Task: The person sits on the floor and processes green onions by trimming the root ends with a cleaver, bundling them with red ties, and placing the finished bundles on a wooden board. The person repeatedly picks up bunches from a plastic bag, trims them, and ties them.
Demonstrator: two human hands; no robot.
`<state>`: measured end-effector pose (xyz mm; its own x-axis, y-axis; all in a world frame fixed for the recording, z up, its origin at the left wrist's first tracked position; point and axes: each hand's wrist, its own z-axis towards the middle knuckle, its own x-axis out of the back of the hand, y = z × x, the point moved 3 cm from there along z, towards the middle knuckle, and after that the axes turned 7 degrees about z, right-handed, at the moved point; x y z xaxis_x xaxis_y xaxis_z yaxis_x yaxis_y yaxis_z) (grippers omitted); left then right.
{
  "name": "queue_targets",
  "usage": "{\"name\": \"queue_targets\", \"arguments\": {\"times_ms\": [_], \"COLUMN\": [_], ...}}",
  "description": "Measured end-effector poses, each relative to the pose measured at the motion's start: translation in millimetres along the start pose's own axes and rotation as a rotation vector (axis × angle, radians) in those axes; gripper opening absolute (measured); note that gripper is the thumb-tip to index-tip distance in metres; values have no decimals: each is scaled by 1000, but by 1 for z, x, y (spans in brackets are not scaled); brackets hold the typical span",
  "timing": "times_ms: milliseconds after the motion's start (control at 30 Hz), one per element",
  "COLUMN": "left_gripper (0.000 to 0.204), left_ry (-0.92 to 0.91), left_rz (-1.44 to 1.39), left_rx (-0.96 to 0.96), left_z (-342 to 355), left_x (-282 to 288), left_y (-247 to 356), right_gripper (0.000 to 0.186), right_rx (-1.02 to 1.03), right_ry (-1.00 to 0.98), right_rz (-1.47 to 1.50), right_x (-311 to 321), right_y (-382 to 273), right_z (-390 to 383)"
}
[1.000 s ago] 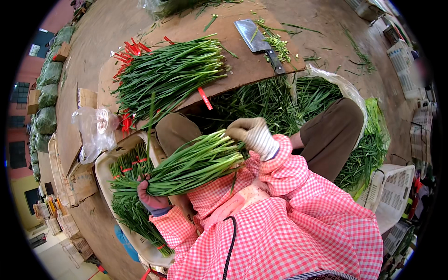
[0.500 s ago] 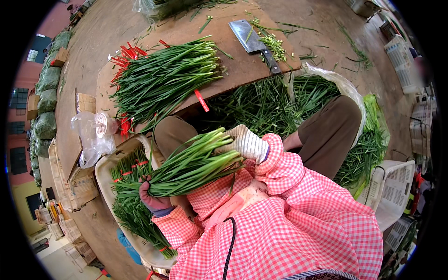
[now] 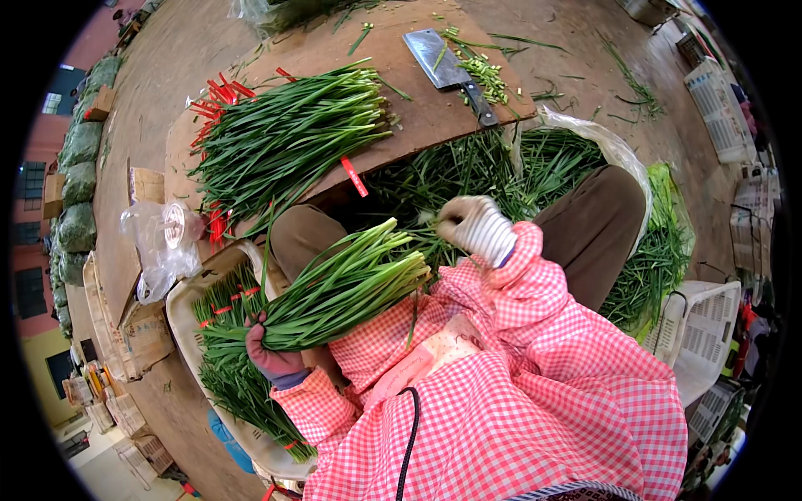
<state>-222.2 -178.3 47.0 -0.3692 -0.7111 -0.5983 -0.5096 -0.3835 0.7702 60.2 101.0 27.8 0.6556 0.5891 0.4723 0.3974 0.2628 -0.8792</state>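
Observation:
A thick bunch of garlic chives [image 3: 342, 292] lies across my lap, pale cut ends toward the right. In its purple glove, my left hand [image 3: 271, 355] is closed round the green end of that bunch. Apart from the bunch, to the right of its pale ends, is my right hand [image 3: 476, 227] in a white striped knit glove. Its fingers are curled and slightly blurred; whether anything small is in them is hidden. Beneath the left hand, a pale plastic crate [image 3: 185, 313] holds chive bundles [image 3: 251, 392] tied with red bands.
A wooden board [image 3: 276, 179] ahead bears a chive pile [image 3: 292, 125], red ties [image 3: 221, 96], a cleaver [image 3: 443, 63] and chopped bits [image 3: 484, 75]. Loose leaves [image 3: 443, 179] fill a plastic-lined container between my knees. Clear plastic bags [image 3: 159, 250] lie left; a white crate [image 3: 702, 334] stands right.
My right hand has let go of the chives' pale ends and moved right and slightly up, its fingers curled. My left hand still grips the bunch, almost in the same place.

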Motion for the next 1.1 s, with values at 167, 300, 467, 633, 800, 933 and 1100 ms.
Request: {"name": "queue_targets", "arguments": {"times_ms": [167, 300, 467, 633, 800, 933, 1100], "left_gripper": [26, 29, 28, 29, 31, 30, 30], "left_ry": [18, -43, -2, 0, -6, -8, 2], "left_rz": [35, 13, 41, -8, -81, -114, -58], "left_rx": [-62, -44, -33, -3, 50, 51, 104], "left_z": [0, 7, 4, 5, 10, 16, 24], "left_x": [6, 4, 3, 24, 32, 41, 51], "left_y": [6, 3, 7, 3, -8, -10, -4], "right_gripper": [40, 30, 23, 18, 35, 37, 24], "right_rx": [-157, -31, -86, -235, 35, -350, -98], "right_ry": [-175, -232, -263, -87, -39, -306, 86], "right_rz": [-324, 235, 546, 512, 413, 497, 340], "right_x": [44, -7, -57, -23, -6, -35, 15], "right_y": [7, -32, -44, -30, -37, -61, 8], "right_z": [1, 7, 20, 14, -11, -20, -9]}}
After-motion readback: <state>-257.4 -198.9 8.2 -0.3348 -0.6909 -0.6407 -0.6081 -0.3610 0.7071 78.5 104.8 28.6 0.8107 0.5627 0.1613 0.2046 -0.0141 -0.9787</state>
